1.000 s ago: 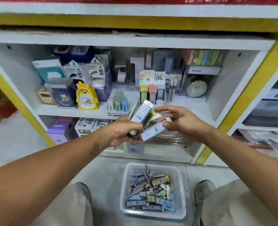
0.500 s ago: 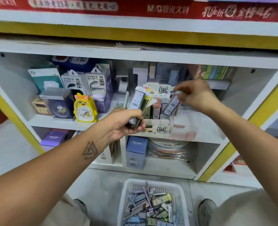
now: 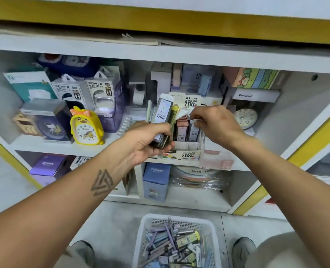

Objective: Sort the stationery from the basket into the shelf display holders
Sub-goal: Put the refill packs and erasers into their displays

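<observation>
My left hand (image 3: 150, 141) grips a bundle of lead-refill cases (image 3: 162, 113) upright in front of the shelf. Just to its right stands a cardboard display holder (image 3: 187, 147) with several pink and grey cases standing in its slots. My right hand (image 3: 216, 122) pinches the white top of one grey case (image 3: 193, 129) that stands in the holder's right slot. On the floor below sits a white plastic basket (image 3: 213, 235) holding several more cases and pens in purple, blue and yellow.
The shelf also carries a yellow duck clock (image 3: 86, 126), power bank boxes (image 3: 100, 91), a round clock (image 3: 245, 117) and stacked boxes behind the holder. A blue box (image 3: 156, 180) stands on the lower shelf. My shoes (image 3: 243, 248) flank the basket.
My right hand took one case from the left hand's bundle, carried it up to the holder and lowered it into the right slot. The left hand rose slightly with the bundle.
</observation>
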